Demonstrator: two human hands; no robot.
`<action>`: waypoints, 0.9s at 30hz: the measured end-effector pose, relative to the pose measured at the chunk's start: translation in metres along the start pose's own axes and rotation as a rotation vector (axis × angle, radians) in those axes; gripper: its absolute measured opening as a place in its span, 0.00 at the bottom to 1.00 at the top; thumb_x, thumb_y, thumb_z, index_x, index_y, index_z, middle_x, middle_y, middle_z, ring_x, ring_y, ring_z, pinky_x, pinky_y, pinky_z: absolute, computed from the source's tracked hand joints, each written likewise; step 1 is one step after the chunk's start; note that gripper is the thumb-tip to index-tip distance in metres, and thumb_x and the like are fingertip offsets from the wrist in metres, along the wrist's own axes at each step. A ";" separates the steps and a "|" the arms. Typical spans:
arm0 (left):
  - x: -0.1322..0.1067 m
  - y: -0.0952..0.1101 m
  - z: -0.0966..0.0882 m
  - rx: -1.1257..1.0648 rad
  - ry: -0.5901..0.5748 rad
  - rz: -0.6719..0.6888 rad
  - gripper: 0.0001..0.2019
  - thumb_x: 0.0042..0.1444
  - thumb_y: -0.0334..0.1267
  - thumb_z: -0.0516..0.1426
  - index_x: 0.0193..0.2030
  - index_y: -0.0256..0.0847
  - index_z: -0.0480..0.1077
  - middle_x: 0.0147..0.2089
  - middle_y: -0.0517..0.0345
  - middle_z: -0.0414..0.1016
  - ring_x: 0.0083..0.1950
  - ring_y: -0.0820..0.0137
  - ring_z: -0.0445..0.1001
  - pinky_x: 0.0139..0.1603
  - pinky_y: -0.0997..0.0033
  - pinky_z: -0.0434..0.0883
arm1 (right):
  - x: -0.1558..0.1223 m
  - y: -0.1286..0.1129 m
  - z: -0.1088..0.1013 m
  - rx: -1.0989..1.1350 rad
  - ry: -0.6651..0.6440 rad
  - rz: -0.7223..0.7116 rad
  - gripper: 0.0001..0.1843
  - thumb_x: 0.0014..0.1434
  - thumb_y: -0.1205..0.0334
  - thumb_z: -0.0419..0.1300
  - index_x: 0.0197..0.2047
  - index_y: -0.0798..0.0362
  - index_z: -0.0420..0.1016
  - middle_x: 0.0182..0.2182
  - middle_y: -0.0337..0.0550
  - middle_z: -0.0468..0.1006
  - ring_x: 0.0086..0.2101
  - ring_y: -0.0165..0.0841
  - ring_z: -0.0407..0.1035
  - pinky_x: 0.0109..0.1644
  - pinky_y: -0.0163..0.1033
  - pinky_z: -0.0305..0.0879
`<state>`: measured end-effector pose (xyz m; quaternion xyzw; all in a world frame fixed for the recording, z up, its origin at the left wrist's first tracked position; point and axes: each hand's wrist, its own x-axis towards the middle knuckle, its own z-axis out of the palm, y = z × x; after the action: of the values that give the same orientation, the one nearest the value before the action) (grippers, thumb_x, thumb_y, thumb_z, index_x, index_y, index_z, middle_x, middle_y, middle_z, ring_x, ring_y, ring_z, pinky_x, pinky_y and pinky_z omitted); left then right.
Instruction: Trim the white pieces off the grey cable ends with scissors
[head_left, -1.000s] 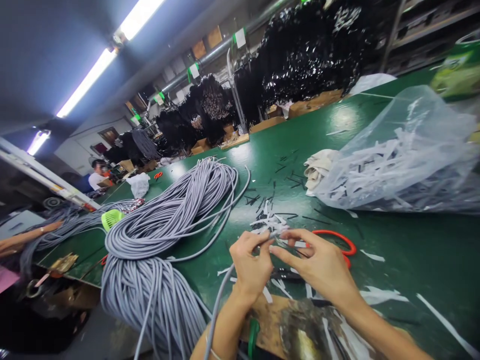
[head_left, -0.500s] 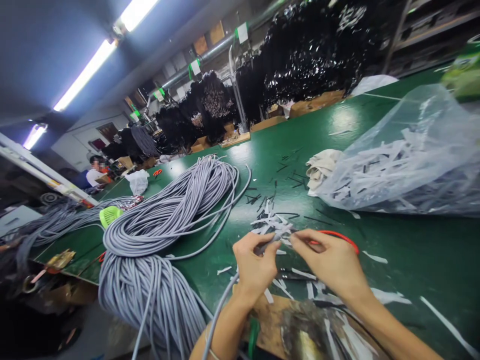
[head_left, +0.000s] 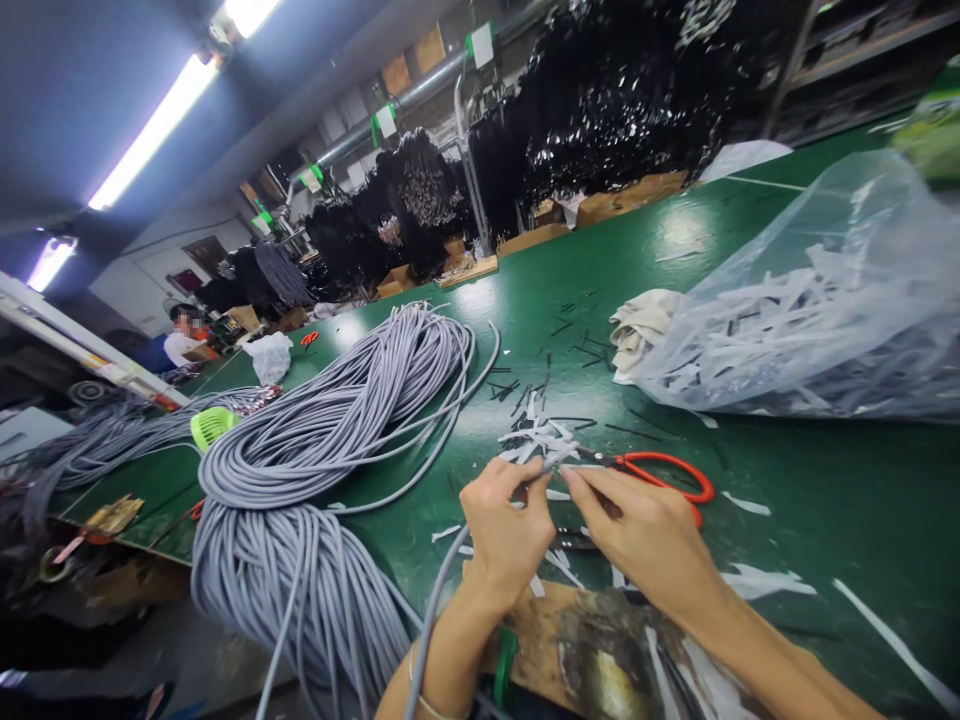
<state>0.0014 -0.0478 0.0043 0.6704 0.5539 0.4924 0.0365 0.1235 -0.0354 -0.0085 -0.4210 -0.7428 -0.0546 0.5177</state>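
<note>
My left hand (head_left: 508, 520) is closed round a grey cable (head_left: 439, 590), which runs down along my left forearm. The cable's end points up and right between thumb and forefinger. Close by on the right, my right hand (head_left: 641, 515) pinches at that end; what sits between its fingertips is too small to make out. Red-handled scissors (head_left: 667, 460) lie on the table just beyond my right hand. White strips (head_left: 544, 435) are heaped past my fingertips, with short black pieces (head_left: 510, 385) scattered farther off.
Coiled grey cables (head_left: 337, 420) fill the left of the green table (head_left: 825, 500) and hang over its edge. A clear bag of white strips (head_left: 810, 330) stands right, beside a beige cloth (head_left: 641, 325). A stained board (head_left: 555, 625) lies below my hands. Another person (head_left: 180, 340) sits far left.
My right hand has shifted slightly left, towards the cable end, and lower relative to the scissors, so more of their red handles shows. My left hand keeps its grip. The view has moved slightly.
</note>
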 end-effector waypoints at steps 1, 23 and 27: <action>-0.001 0.000 0.001 0.012 0.002 0.019 0.07 0.52 0.28 0.56 0.30 0.36 0.76 0.24 0.55 0.74 0.25 0.72 0.70 0.27 0.76 0.67 | 0.001 0.000 0.000 -0.025 0.003 -0.011 0.22 0.65 0.62 0.45 0.25 0.55 0.73 0.19 0.41 0.76 0.18 0.27 0.69 0.23 0.31 0.60; 0.008 0.000 -0.005 -0.282 -0.233 -0.185 0.04 0.45 0.29 0.59 0.27 0.37 0.77 0.24 0.56 0.75 0.23 0.73 0.68 0.25 0.77 0.63 | 0.016 0.014 -0.010 0.659 -0.282 0.504 0.19 0.50 0.44 0.58 0.27 0.52 0.76 0.23 0.42 0.73 0.24 0.31 0.69 0.24 0.33 0.64; 0.013 0.002 -0.008 -0.548 -0.359 -0.481 0.05 0.41 0.34 0.61 0.26 0.35 0.77 0.21 0.57 0.74 0.20 0.75 0.66 0.22 0.77 0.63 | 0.019 0.013 -0.011 0.837 -0.293 0.760 0.22 0.38 0.42 0.66 0.23 0.54 0.75 0.17 0.38 0.70 0.18 0.27 0.61 0.20 0.31 0.58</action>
<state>-0.0036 -0.0426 0.0172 0.5625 0.5281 0.4742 0.4242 0.1384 -0.0226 0.0074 -0.4206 -0.5620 0.4920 0.5150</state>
